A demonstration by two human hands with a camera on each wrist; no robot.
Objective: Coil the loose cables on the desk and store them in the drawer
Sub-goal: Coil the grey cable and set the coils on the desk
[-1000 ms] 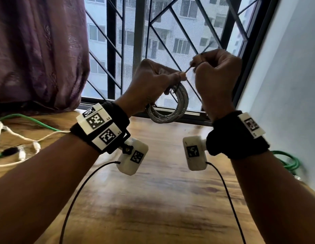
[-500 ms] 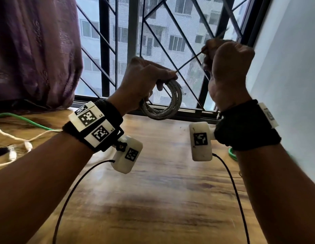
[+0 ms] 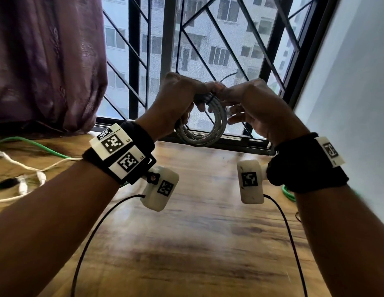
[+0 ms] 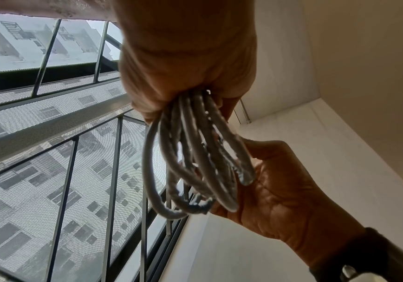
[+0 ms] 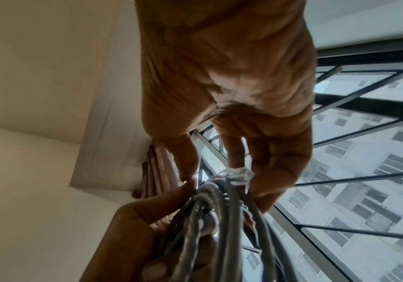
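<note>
A grey cable, wound into a coil [image 3: 210, 133] of several loops, hangs in the air before the window, above the desk. My left hand [image 3: 182, 97] grips the coil's top, with the fingers curled round the bundled loops [image 4: 195, 162]. My right hand [image 3: 247, 101] is close beside it on the right and pinches the cable's end at the coil. The clear plug [image 5: 240, 176] sits at my right fingertips, against the loops [image 5: 219, 219]. A thin arc of the cable [image 3: 227, 75] stands up just above both hands.
The wooden desk [image 3: 197, 243] lies below my arms. Loose green cable [image 3: 36, 144] and white cable [image 3: 21, 168] lie at its left, more green cable [image 3: 288, 192] at its right by the white wall. A purple curtain [image 3: 47, 61] and a barred window are behind.
My right hand came down and left from high on the right, where it held the cable's tail taut, to the coil beside my left hand. The coil stayed in my left hand.
</note>
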